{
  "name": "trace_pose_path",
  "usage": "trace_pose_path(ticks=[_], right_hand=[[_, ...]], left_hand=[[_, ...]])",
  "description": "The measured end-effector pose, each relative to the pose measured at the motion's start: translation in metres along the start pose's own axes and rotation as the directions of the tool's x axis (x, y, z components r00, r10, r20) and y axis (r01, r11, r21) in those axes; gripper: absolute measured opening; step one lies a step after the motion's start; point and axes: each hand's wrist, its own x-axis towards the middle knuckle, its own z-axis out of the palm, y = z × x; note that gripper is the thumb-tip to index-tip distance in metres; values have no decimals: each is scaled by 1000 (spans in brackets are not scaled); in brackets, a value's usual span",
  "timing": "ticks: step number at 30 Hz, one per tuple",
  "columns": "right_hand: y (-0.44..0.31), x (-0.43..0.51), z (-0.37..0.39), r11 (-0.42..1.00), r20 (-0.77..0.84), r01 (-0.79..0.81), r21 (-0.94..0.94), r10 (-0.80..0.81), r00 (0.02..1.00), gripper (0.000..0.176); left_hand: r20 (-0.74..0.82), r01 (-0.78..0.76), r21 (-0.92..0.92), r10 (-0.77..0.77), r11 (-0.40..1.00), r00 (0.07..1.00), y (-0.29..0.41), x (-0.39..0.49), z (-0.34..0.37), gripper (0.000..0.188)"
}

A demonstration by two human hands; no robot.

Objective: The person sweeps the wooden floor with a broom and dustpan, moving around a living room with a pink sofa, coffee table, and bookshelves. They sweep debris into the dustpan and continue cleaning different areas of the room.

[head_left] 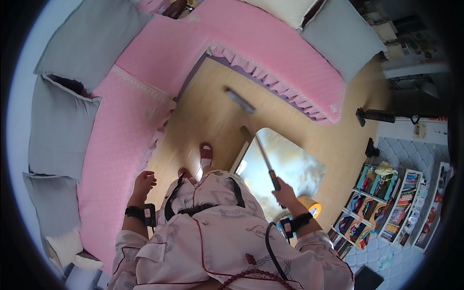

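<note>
My right hand (pixel 284 193) grips the dark end of a long-handled floor mop (pixel 264 152). The pole slants away over a low table with a glossy, marbled top (pixel 290 159). At its far end the flat grey mop head (pixel 239 99), blurred, is over the wooden floor (pixel 206 105), between two pink-covered sofa sections. My left hand (pixel 145 184) hangs at my side with loosely curled fingers, nothing in it, beside the pink sofa cover (pixel 119 134). Below me a red slipper (pixel 206 149) shows on one foot; the other foot is partly hidden by my clothing.
Grey cushions (pixel 59 134) line the sofa at left, and another grey cushion (pixel 340 40) rests at upper right. An orange round container (pixel 310 206) stands by the table's near corner. Shelves of books (pixel 402 206) and a black upright object (pixel 377 116) are at right.
</note>
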Motion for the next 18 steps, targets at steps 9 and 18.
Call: trace_pose_path(ticks=[9, 18], right_hand=[[-25, 134, -22, 898, 88, -43, 437, 5, 996, 18], [-76, 35, 5, 985, 443, -35, 172, -46, 895, 40]], left_hand=[[-109, 134, -26, -136, 991, 985, -50, -37, -21, 23], [-108, 134, -142, -150, 981, 983, -73, -41, -2, 22]])
